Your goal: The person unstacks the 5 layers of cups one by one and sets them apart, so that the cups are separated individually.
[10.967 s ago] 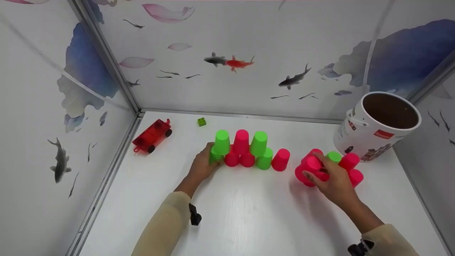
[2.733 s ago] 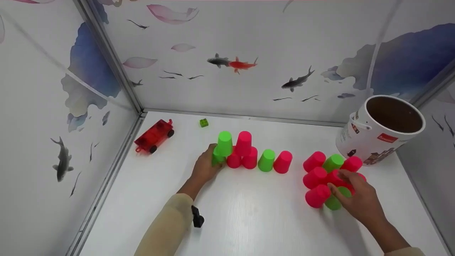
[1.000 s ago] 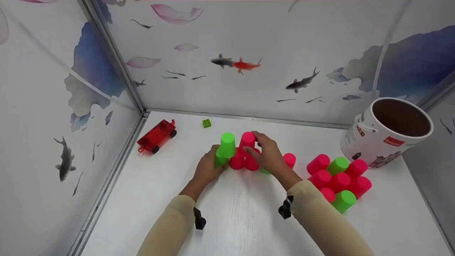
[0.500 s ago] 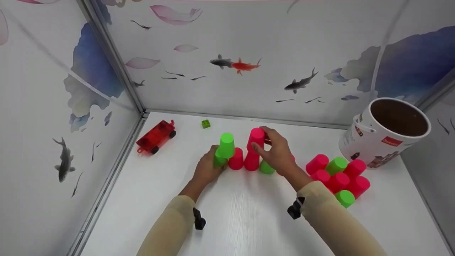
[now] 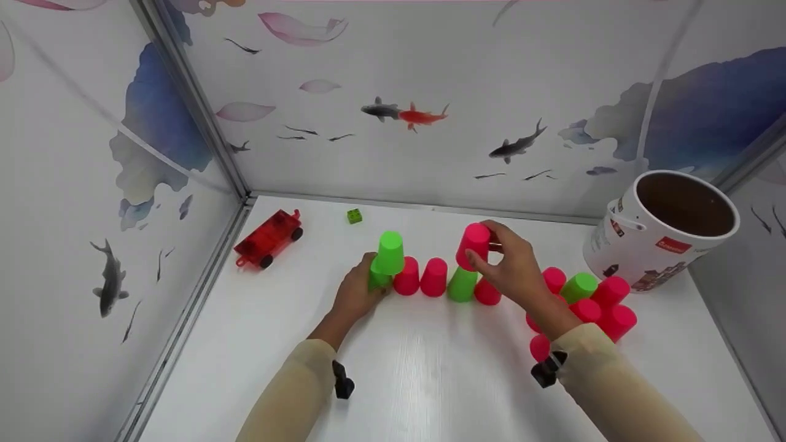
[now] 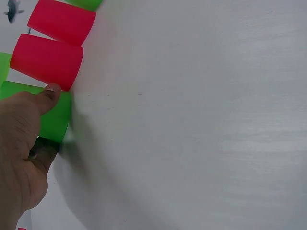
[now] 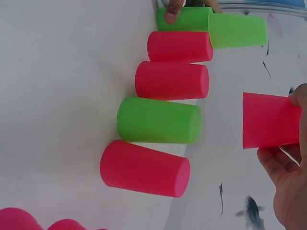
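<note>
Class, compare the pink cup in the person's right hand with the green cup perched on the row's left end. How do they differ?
The pink cup is held in the air by the right hand; the green cup rests on the row. Pink against green. The pink cup hangs above the row's right part, the green one at its left end, by the left hand. Both are upside down.

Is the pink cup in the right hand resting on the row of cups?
No, the right hand holds the pink cup in the air, clear of the row below.
</note>
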Demonstrator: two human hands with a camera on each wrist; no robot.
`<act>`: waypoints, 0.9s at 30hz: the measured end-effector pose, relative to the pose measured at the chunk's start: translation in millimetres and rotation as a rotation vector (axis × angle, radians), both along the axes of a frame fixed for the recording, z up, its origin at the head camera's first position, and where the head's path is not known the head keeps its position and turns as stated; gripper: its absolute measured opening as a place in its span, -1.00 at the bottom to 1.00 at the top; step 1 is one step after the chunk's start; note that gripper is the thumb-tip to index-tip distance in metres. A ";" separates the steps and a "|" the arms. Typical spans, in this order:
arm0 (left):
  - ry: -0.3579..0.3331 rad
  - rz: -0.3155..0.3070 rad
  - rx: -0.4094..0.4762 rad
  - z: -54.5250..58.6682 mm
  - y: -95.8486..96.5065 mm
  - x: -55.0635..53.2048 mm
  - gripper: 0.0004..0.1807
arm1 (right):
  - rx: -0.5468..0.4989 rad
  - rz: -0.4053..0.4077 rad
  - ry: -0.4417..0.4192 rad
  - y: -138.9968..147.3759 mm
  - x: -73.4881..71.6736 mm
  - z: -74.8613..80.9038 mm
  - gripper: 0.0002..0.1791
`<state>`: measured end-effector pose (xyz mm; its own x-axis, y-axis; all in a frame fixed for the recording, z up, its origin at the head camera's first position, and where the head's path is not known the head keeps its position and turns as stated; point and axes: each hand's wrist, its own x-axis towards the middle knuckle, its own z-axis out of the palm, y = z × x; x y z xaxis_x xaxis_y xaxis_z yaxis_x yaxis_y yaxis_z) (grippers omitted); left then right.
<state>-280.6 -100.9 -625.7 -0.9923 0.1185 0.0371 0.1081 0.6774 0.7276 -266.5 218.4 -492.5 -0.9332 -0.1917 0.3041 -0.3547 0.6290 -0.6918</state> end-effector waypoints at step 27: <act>0.010 0.000 0.006 -1.6 1.0 0.1 -0.22 | 0.168 -0.184 0.032 113.3 54.9 0.5 -0.14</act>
<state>-280.5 -99.9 -627.4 -0.9918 0.1186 0.0477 0.1156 0.6729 0.7307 -211.5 331.7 -492.0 -0.9474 -0.0700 0.3124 -0.2438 0.7901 -0.5624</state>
